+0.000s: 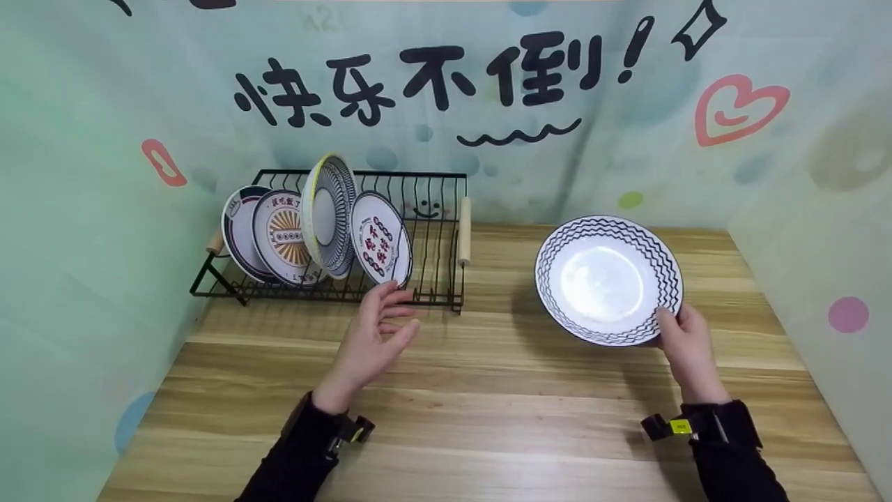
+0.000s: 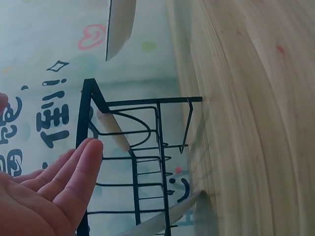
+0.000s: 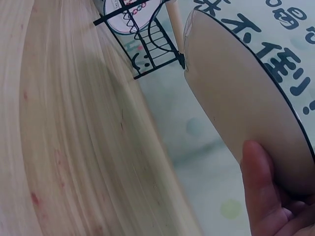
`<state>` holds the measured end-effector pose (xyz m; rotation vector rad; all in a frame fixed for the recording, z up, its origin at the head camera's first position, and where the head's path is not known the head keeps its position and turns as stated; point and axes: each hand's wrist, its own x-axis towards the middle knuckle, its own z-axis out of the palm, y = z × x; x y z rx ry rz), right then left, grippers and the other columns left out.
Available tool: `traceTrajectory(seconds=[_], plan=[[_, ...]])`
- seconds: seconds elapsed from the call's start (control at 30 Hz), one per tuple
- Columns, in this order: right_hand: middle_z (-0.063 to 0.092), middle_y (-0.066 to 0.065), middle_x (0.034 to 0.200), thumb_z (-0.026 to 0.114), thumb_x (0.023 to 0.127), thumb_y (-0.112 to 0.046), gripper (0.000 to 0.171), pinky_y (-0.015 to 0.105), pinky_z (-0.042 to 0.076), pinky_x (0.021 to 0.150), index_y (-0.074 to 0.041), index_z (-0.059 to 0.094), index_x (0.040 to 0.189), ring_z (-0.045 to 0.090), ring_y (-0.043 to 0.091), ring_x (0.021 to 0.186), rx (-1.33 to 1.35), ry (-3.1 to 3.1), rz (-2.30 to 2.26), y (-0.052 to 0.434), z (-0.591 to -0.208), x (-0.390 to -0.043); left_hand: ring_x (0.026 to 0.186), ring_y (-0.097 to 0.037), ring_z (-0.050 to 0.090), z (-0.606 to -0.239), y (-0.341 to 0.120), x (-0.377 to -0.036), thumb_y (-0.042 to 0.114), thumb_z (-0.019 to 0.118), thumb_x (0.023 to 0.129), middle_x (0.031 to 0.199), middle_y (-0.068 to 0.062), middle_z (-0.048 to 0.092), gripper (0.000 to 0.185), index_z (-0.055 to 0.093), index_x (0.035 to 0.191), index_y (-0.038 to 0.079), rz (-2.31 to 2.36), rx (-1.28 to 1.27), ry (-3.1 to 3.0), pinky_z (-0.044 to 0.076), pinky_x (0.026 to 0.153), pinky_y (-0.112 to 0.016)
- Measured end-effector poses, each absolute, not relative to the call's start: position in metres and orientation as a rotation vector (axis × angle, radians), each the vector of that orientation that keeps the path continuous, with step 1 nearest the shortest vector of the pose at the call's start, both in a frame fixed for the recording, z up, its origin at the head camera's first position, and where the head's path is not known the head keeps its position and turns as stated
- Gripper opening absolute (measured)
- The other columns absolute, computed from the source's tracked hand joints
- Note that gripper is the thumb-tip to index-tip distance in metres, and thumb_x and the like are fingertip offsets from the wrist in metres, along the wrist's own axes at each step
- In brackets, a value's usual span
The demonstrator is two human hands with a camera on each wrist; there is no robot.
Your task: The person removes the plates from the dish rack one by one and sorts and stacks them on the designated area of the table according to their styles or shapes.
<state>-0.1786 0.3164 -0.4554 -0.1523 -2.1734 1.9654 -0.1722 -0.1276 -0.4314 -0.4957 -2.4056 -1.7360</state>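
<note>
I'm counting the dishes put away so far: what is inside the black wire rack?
Four dishes stand on edge in the left half of the black wire rack: three flat plates and a taller striped one. The right slots hold nothing. Whatever lies behind the dishes is covered.

Rear plates [image 1: 240,230] in the rack [image 1: 432,209] half hidden by front ones; held plate [image 3: 246,98] cropped in both wrist views.

Pretty bright, even light all round. There's strong glare in the middle of the zigzag plate [image 1: 608,279], and it throws a soft shadow onto the worktop [image 1: 488,390] down to its left. Head view is sharp enough but bends at the edges. Both wrist views are washed out, with the wood grain smeared and curved.
</note>
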Motion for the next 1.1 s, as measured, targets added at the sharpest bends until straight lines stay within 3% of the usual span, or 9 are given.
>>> traceTrajectory(seconds=[0.7, 1.1], plan=[[0.065, -0.003, 0.087, 0.038, 0.100, -0.006, 0.040, 0.026, 0.059, 0.069, 0.022, 0.035, 0.129, 0.069, 0.009, 0.073, -0.314, -2.139, 2.053, 0.361, -0.464, -0.186, 0.107, -0.028, 0.062, -0.413, -0.161, -0.172, 0.008, 0.071, 0.088, 0.133, -0.021, 0.056, 0.069, 0.034, 0.144, -0.007, -1.589, -0.432, -2.392, 0.055, 0.084, -0.036], [0.063, -0.003, 0.091, 0.035, 0.102, -0.010, 0.055, 0.028, 0.059, 0.074, 0.024, 0.019, 0.143, 0.068, 0.009, 0.075, -0.375, -2.214, 2.075, 0.382, -0.466, -0.183, 0.108, -0.027, 0.061, -0.402, -0.175, -0.178, 0.011, 0.071, 0.090, 0.133, -0.021, 0.056, 0.069, 0.034, 0.145, -0.007, -1.523, -0.384, -2.403, 0.052, 0.092, -0.039]])
